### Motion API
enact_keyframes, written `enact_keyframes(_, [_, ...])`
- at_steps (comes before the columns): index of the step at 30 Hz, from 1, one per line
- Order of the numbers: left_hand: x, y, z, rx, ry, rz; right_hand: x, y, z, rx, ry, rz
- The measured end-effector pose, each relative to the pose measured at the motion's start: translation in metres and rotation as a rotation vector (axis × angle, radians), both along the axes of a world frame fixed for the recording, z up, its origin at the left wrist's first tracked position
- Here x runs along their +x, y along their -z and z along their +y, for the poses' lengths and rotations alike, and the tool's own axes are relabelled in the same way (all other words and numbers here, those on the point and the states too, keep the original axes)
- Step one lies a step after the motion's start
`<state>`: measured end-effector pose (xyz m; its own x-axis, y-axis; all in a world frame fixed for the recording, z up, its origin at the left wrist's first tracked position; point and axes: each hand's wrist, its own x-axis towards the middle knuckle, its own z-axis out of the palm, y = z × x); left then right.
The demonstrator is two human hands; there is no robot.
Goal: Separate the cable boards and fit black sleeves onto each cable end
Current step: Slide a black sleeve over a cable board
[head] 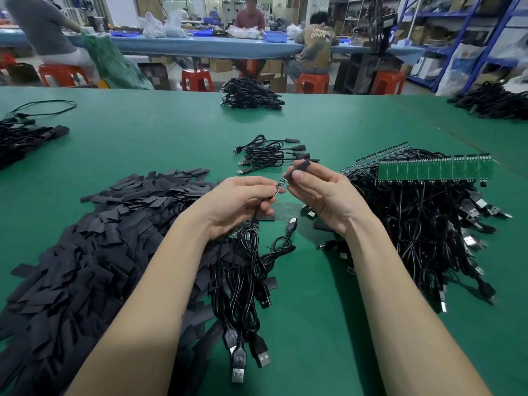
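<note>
While pinching a small cable board (pixel 280 186) between thumb and fingertips, left hand (pixel 238 202) curled, with that board's black cable (pixel 243 270) trailing down toward the near edge of the green surface (pixel 148 144). Right hand (pixel 320 195) just beside it, fingers and thumb pinching a black sleeve (pixel 298 169) whose lower end meets the tip of the board. Under the left wrist, a few more boards (pixel 247 228) bunched with coiled cables, USB plugs (pixel 245 358) lying nearest the body. Left of both arms, a broad heap of loose black sleeves (pixel 85 238). Right of the hands, a large pile of cables (pixel 423 232) topped by an unbroken strip of green boards (pixel 434 168). Beyond the hands, a small group of finished cables (pixel 271 155) with sleeved ends. Farther off, more black cable bundles at the far middle (pixel 251 94), far right (pixel 494 101) and left edge (pixel 20 138). Behind the surface, people seated on red stools (pixel 197 80) at a blue table (pixel 200 45).
</note>
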<state>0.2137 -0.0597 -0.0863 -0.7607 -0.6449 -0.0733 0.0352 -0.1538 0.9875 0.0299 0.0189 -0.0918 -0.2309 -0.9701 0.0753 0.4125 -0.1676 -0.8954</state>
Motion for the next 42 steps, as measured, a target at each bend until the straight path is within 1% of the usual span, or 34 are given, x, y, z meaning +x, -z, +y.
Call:
enact_keyframes(5, [0.002, 0.0, 0.001, -0.043, 0.056, -0.012, -0.002, -0.001, 0.007, 0.088, -0.092, 0.047])
enact_keyframes(8, [0.004, 0.001, 0.001, -0.04, 0.063, -0.001, -0.005, -0.004, 0.01, 0.09, -0.131, 0.097])
enact_keyframes(15, [0.008, 0.0, -0.001, -0.058, 0.122, -0.001, -0.003, -0.006, 0.015, 0.044, -0.183, 0.135])
enact_keyframes(21, [0.01, 0.001, -0.003, -0.081, 0.051, 0.005, -0.002, -0.009, 0.015, 0.018, -0.2, 0.198])
enact_keyframes(28, [0.007, -0.001, 0.0, -0.09, -0.007, 0.036, 0.002, -0.005, 0.009, 0.029, -0.185, 0.134])
enact_keyframes(30, [0.006, -0.001, -0.002, -0.163, -0.041, 0.017, 0.003, -0.006, 0.007, 0.035, -0.146, 0.104])
enact_keyframes(33, [0.006, -0.001, -0.006, -0.468, -0.123, -0.134, 0.002, -0.004, 0.004, 0.08, -0.057, 0.069])
enact_keyframes(34, [0.006, 0.0, -0.007, -0.539, -0.138, -0.155, 0.001, -0.002, 0.004, 0.095, -0.035, 0.056])
enact_keyframes(37, [0.004, 0.004, -0.008, -0.602, -0.152, -0.111, 0.0, 0.0, 0.005, 0.133, 0.012, 0.033])
enact_keyframes(42, [0.0, 0.009, -0.007, -0.617, -0.199, -0.147, 0.001, 0.001, 0.002, 0.158, 0.053, -0.019])
